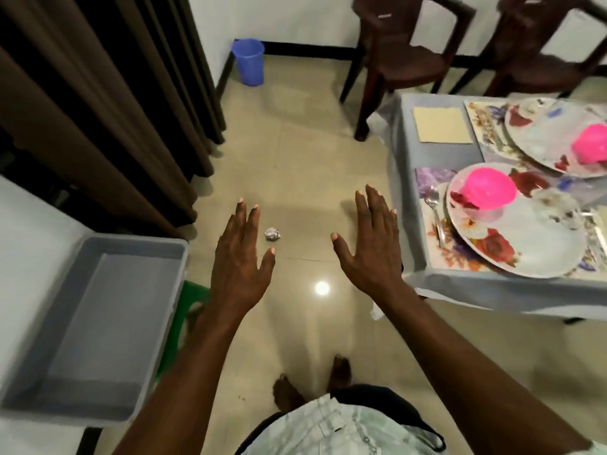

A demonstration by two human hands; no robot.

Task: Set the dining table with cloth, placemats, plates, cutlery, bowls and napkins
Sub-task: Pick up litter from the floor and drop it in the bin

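Note:
My left hand (241,257) and my right hand (371,244) are stretched out flat over the floor, fingers straight, holding nothing. To the right stands the table under a pale blue cloth (460,284). On it lie floral placemats (437,257), a near plate (538,244) with a pink bowl (486,190) on it, and a far plate (545,136) with another pink bowl (591,142). A spoon (435,208) lies left of the near plate. A beige napkin (441,124) sits at the table's far left corner.
A grey plastic tub (65,382), with nothing inside, rests on a white surface at the left above a green stool (187,310). A crumpled paper ball (272,233) lies on the tiled floor. Brown curtains, a blue bin (248,62) and two brown chairs (394,50) stand beyond.

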